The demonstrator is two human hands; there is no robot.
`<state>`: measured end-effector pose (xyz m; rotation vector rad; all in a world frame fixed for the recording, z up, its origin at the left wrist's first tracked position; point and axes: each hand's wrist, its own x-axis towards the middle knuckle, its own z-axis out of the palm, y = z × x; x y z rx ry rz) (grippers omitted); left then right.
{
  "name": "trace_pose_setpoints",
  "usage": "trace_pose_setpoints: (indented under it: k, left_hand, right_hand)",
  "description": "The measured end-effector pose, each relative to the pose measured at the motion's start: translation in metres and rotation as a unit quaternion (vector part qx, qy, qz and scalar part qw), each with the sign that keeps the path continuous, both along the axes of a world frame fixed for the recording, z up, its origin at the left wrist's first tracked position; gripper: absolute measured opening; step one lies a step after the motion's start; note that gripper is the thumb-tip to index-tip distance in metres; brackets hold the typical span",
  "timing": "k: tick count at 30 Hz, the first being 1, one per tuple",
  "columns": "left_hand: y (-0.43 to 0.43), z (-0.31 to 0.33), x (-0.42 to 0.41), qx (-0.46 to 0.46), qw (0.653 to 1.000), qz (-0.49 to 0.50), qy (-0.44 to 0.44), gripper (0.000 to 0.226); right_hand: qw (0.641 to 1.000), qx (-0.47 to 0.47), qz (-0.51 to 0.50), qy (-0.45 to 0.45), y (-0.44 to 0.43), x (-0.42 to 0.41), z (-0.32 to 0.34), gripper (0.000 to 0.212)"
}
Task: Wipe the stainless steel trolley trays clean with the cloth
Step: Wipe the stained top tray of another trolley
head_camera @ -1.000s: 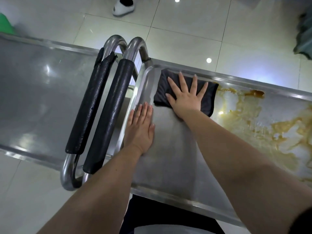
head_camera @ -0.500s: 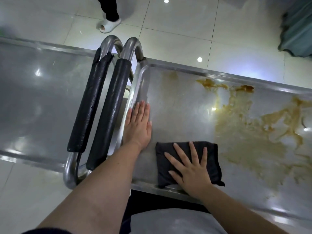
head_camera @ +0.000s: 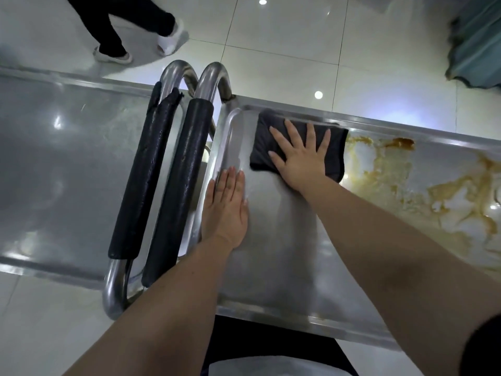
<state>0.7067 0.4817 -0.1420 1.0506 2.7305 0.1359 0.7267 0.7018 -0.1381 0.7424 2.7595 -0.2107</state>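
Note:
A folded black cloth [head_camera: 264,142] lies at the far left corner of the right steel tray [head_camera: 284,267]. My right hand [head_camera: 301,153] presses flat on the cloth with fingers spread. My left hand [head_camera: 226,207] rests palm down, fingers together, on the tray's left side beside the rim, holding nothing. Brown sticky stains [head_camera: 423,185] cover the right part of this tray, just right of the cloth. The strip of tray near my hands looks wiped and dull grey.
A second steel tray [head_camera: 62,172] sits to the left. Two trolley handles with black foam grips [head_camera: 162,183] stand between the trays. A person's legs in white slippers [head_camera: 168,39] cross the tiled floor beyond. A teal fabric [head_camera: 477,42] lies at the far right.
My right hand has pushed the cloth from the tray's near edge up to its far left corner. My left hand has stayed put. The person beyond has walked further to the right.

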Motion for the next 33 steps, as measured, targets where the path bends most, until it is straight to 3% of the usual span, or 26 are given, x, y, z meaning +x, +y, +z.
trace_pose_setpoints:
  k: [10, 20, 33]
  left_hand:
    - [0.004, 0.001, 0.001, -0.024, 1.0, -0.002, 0.001, 0.061]
    - [0.009, 0.003, -0.004, -0.022, 1.0, -0.007, 0.003, 0.061]
    - [0.016, 0.014, -0.007, -0.06, 0.998, -0.004, -0.023, 0.057]
  right_hand:
    - [0.989, -0.063, 0.135, 0.021, -0.144, 0.221, 0.01, 0.059]
    - [0.997, -0.008, -0.068, -0.025, -0.044, 0.087, 0.001, 0.059]
    - [0.992, -0.049, 0.112, -0.018, -0.146, 0.189, 0.019, 0.061]
